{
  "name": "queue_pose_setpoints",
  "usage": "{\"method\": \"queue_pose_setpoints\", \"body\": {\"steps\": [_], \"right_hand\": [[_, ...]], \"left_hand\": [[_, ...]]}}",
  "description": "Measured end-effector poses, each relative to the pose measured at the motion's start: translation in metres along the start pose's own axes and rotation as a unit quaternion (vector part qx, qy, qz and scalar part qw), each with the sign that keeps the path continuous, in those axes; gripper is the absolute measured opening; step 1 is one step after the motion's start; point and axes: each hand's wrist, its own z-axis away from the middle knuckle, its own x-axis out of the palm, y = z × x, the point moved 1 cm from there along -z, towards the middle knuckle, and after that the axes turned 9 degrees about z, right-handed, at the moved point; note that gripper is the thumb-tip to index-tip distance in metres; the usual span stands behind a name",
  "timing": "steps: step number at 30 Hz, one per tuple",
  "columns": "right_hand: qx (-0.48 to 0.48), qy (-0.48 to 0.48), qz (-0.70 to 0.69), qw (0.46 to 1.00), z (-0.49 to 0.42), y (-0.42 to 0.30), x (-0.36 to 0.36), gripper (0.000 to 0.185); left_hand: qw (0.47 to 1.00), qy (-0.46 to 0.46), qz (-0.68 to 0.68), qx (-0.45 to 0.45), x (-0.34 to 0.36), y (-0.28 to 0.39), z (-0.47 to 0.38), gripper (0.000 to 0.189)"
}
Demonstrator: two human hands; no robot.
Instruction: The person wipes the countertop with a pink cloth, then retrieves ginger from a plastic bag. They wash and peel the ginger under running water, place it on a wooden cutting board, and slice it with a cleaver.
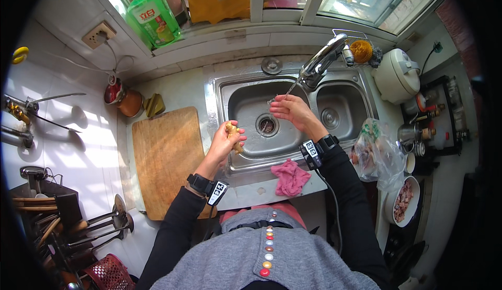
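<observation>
My left hand (224, 143) is closed around a knobbly piece of ginger root (234, 136), at the left rim of the stainless steel sink (251, 94). Under the chrome faucet (319, 60), my right hand (292, 111) is held out with its fingers extended and nothing gripped in it. A thin stream of water (292, 89) runs down from the spout onto or just beside those fingers. Below and between the hands lies the basin's drain (267, 125), with some dark bits in its strainer.
A wooden cutting board (166, 160) lies left of the sink. On the front ledge is a pink cloth (291, 177). To the right are a plastic bag of food (376, 153) and a white bowl of cut meat (404, 202). A green soap bottle (153, 17) stands on the windowsill.
</observation>
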Motion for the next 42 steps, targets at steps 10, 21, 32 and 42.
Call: {"method": "queue_pose_setpoints", "body": {"steps": [10,21,32,42], "right_hand": [[-0.014,-0.028,0.059,0.998,-0.003,-0.002,0.007,0.022],[-0.298,0.145,0.476,0.815,-0.026,0.005,-0.046,0.048],[-0.264,0.184,0.488,0.811,-0.055,0.006,-0.062,0.059],[-0.2,0.151,0.469,0.847,-0.054,0.001,-0.069,0.061]], "left_hand": [[0.999,0.019,0.017,0.031,0.045,-0.006,-0.051,0.023],[0.993,0.017,-0.111,0.026,0.061,-0.013,-0.049,0.05],[0.997,0.066,-0.037,0.023,0.025,-0.039,-0.011,0.036],[0.996,0.082,-0.005,-0.027,0.03,-0.067,0.01,0.038]]}}
